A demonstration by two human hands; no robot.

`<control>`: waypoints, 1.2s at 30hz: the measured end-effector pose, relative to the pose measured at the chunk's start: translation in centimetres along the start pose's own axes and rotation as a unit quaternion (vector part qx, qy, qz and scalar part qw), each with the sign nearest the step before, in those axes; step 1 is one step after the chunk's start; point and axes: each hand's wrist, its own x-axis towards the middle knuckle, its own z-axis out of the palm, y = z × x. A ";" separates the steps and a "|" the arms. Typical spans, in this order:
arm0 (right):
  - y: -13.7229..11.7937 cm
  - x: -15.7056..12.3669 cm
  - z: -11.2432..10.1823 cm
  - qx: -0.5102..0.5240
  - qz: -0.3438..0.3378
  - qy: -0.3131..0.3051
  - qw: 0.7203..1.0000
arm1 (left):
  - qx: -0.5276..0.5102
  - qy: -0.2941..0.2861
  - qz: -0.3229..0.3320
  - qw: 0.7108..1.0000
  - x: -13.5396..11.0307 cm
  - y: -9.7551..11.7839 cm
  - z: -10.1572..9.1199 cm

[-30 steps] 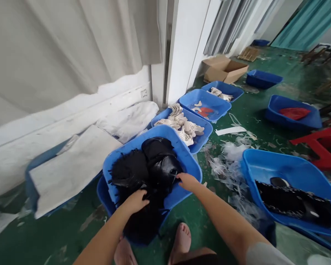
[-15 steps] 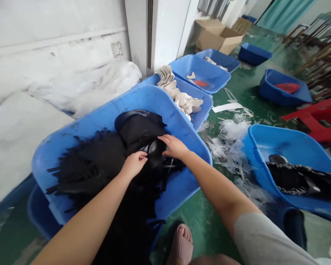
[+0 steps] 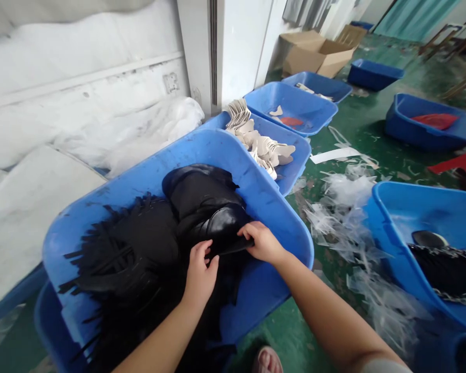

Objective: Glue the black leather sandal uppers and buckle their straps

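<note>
A blue plastic tub (image 3: 77, 207) holds a heap of black pieces with strap-like fringed edges (image 3: 140, 228). On the heap's right side lies a glossy, curved black piece (image 3: 225, 220), which looks like shoe-upper material. My right hand (image 3: 262, 241) pinches this piece at its right edge, thumb and fingers closed. Just below the piece, my left hand (image 3: 202, 269) has its thumb and fingers apart and nothing between them. Whether its fingertips touch the black material I cannot tell.
Behind the tub, another blue tub holds cream cut pieces (image 3: 270, 147). Several more blue tubs stand farther back near a cardboard box (image 3: 314, 54). At right, a lighter blue tub (image 3: 388, 207) holds black pieces. Clear plastic scraps (image 3: 345, 212) litter the green floor.
My left hand has moved down and opened from a pinch. My right hand has shifted right and down, now gripping the glossy piece's edge, and more of its shiny surface shows. The view has shifted slightly.
</note>
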 end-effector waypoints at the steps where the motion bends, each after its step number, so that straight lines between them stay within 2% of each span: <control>1: 0.1 0.0 0.0 0.019 -0.003 -0.008 1.000 | -0.005 0.012 -0.006 1.000 0.1 0.0 0.1; 7: -0.1 0.3 -0.5 0.066 0.013 -0.029 0.997 | -0.014 0.039 -0.041 0.998 1.3 0.5 0.2; 12: 0.3 0.6 -0.9 0.067 0.047 -0.033 0.996 | -0.010 0.014 -0.022 1.000 1.2 0.8 0.6; 17: 0.8 0.8 -0.3 0.060 0.062 -0.048 0.995 | -0.011 0.011 -0.024 1.000 0.4 1.1 1.3; 24: 1.1 1.0 0.6 0.039 0.090 -0.014 0.995 | -0.007 0.011 0.005 1.000 0.0 2.0 1.8; 29: 1.0 1.0 0.7 0.045 0.091 -0.002 0.995 | 0.003 0.039 0.030 0.999 -0.2 2.3 2.5; 36: 1.0 1.0 1.0 0.068 0.091 0.001 0.994 | -0.008 0.080 -0.005 0.997 1.1 1.3 2.8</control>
